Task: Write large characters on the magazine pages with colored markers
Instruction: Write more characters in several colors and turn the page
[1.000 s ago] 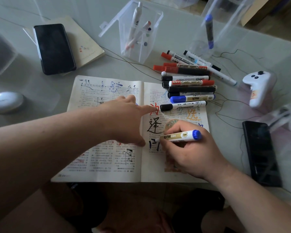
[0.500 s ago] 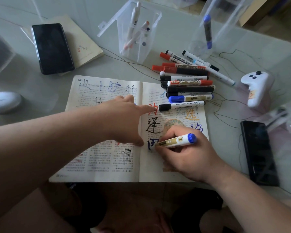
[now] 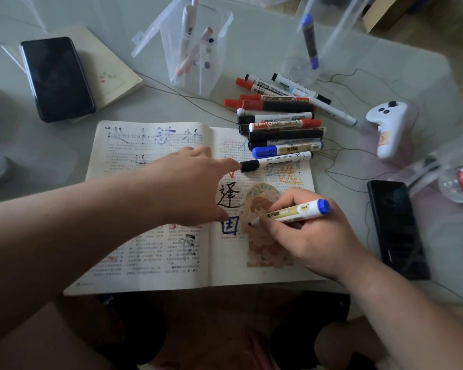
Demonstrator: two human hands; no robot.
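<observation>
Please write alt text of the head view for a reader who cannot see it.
The right hand grips a blue marker, its tip beside a blue character on the open magazine; the left hand rests on the pages. More markers lie at its top right.

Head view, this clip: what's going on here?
A person is writing big characters on an open magazine. The right hand grips a blue marker, its tip down at the right page beside a blue boxed character. The left hand rests spread across the fold, pressing the pages down. More markers are piled at the page's top right corner.
</observation>
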